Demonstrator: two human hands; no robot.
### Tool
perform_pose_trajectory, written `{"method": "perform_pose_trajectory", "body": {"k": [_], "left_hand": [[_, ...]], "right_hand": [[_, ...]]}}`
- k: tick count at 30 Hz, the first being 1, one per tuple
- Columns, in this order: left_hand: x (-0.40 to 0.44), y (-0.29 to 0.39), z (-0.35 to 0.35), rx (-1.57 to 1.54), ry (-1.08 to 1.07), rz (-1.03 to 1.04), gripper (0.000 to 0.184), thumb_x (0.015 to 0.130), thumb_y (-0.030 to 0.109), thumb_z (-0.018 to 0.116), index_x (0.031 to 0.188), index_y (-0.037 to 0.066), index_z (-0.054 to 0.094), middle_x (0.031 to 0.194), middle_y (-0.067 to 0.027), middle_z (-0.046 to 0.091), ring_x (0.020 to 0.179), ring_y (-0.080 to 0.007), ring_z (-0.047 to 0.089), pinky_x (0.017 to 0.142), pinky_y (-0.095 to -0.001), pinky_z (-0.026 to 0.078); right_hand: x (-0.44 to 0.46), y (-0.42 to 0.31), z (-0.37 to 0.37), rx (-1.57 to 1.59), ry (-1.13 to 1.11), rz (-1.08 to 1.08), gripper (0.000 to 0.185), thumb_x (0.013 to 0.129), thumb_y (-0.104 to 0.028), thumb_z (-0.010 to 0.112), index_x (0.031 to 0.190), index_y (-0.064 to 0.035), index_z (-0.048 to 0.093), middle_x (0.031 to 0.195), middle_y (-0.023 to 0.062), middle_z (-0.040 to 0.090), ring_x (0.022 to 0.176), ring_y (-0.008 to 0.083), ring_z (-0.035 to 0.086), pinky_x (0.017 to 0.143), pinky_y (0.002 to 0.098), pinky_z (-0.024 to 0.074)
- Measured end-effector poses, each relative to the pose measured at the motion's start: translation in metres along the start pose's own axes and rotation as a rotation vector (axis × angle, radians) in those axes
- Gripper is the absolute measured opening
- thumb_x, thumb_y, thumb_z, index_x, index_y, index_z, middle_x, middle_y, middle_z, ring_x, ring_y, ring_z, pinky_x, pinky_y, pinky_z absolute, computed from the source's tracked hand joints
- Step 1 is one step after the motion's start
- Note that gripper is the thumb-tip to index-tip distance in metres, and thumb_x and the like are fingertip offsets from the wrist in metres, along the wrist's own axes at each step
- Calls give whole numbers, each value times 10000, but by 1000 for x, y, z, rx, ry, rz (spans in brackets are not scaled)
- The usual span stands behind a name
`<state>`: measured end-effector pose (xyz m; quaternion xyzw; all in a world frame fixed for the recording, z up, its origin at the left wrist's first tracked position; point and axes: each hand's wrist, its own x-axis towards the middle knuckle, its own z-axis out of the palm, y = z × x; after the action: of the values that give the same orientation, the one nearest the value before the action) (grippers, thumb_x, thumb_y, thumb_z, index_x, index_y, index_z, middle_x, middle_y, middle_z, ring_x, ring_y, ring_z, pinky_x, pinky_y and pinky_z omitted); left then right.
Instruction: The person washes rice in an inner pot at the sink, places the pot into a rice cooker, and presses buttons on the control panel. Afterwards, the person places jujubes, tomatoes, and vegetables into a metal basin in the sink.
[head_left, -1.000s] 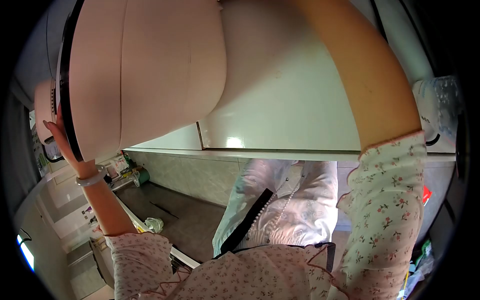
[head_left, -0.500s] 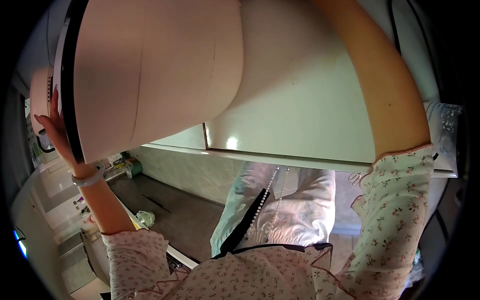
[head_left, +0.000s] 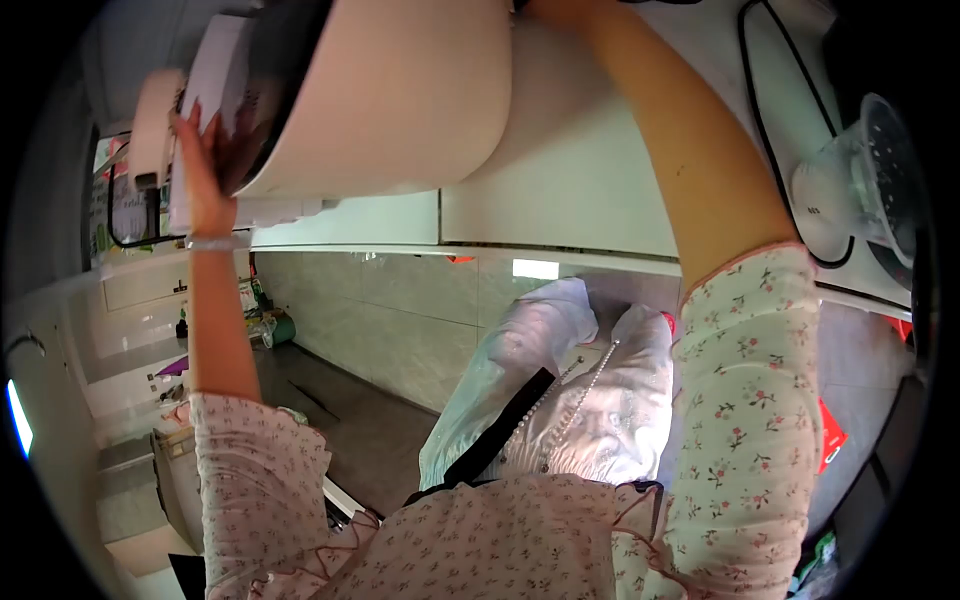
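Note:
A large cream-coloured appliance (head_left: 400, 100) with a rounded body and a dark glossy front fills the upper middle of the view, close to a white countertop (head_left: 570, 200). My left hand (head_left: 210, 160), with a pale bangle at the wrist, lies against the dark front with its fingers stretched out and apart. Just left of that hand is a smaller cream device (head_left: 155, 130); a white panel-like thing stands between them. My right arm reaches up past the appliance's other side. Only part of my right hand (head_left: 560, 8) shows at the top edge, beside the appliance, and its fingers are hidden.
A clear plastic container (head_left: 885, 185) stands at the right on the counter, near a looping black cord (head_left: 755, 130). Another black cord (head_left: 115, 225) hangs at the left. Shelves with small items and a cardboard box (head_left: 140, 500) are at lower left.
The appliance now appears higher in view, with more of its dark front showing. My left hand has shifted up and right in view. The clear container and cord at the right show more fully.

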<state>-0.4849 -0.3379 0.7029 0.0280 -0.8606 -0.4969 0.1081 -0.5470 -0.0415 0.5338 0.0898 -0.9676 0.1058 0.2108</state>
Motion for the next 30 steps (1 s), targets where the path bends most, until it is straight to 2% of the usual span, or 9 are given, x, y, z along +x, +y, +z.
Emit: {"method": "perform_pose_trajectory", "body": {"k": [4, 6, 9, 12, 17, 21, 25, 27, 30], "left_hand": [[-2, -5, 2, -24, -31, 7, 768, 764, 657, 297, 1324, 142, 196, 1324, -114, 280, 1225, -215, 223, 997, -355, 155], [6, -17, -5, -77, -20, 16, 793, 752, 671, 296, 1330, 143, 170, 1334, -117, 264, 1252, -225, 171, 1004, -383, 110], [10, -29, -14, -150, 44, 152, 788, 770, 645, 306, 1334, 122, 136, 1369, -118, 175, 1276, -225, 116, 1008, -386, 45], [-18, -24, -26, -231, 120, 203, 716, 827, 552, 313, 1331, 83, 116, 1372, -133, 145, 1270, -218, 143, 1014, -376, 72], [-119, -44, -23, -95, 182, 374, 560, 833, 341, 401, 1280, 44, 241, 1316, -131, 266, 1224, -217, 240, 993, -342, 164], [-193, -90, -3, -101, -22, 231, 451, 838, 173, 472, 1238, 12, 341, 1270, -129, 363, 1188, -217, 318, 977, -315, 238], [-237, -125, 0, -204, -224, 58, 380, 809, 169, 521, 1148, 11, 451, 1171, -116, 476, 1110, -217, 417, 940, -315, 293], [-244, -132, -10, -201, -350, 79, 377, 803, 170, 531, 1138, 13, 461, 1166, -118, 481, 1099, -220, 428, 931, -313, 304], [-236, -157, -38, -189, -474, 55, 376, 800, 163, 534, 1140, 18, 460, 1168, -127, 477, 1090, -225, 437, 921, -314, 318]], "right_hand": [[-33, -20, -11, 285, 313, 169, 127, 701, -98, 558, 789, -18, 603, 860, 130, 569, 840, 237, 539, 658, 381, 437], [-64, -43, -24, 525, 414, 126, 360, 669, -126, 611, 1018, -73, 543, 920, 104, 542, 896, 274, 491, 769, 359, 387], [-121, -62, -45, 609, 336, 147, 392, 667, -88, 603, 1048, -50, 518, 936, 134, 526, 882, 306, 487, 770, 370, 393], [-174, -73, -60, 666, 161, 231, 396, 654, -87, 623, 1035, -44, 524, 889, 137, 515, 811, 295, 493, 748, 364, 396], [-259, -75, -74, 901, -46, 525, 406, 658, -75, 644, 1048, -48, 533, 843, 127, 501, 761, 251, 501, 686, 326, 429], [-297, -84, -99, 753, -75, 559, 389, 626, -23, 649, 1004, -29, 560, 780, 81, 515, 670, 176, 511, 599, 266, 431], [-309, -102, -91, 791, -101, 574, 303, 680, 4, 617, 976, -25, 557, 717, 37, 506, 610, 113, 510, 569, 214, 422], [-300, -125, -82, 1098, -94, 682, 305, 711, 10, 600, 1005, -19, 527, 688, 18, 495, 608, 100, 513, 530, 205, 411], [-255, -170, -92, 1249, -143, 641, 326, 728, 19, 583, 1040, -18, 495, 680, 7, 490, 586, 85, 500, 485, 198, 394]]}}
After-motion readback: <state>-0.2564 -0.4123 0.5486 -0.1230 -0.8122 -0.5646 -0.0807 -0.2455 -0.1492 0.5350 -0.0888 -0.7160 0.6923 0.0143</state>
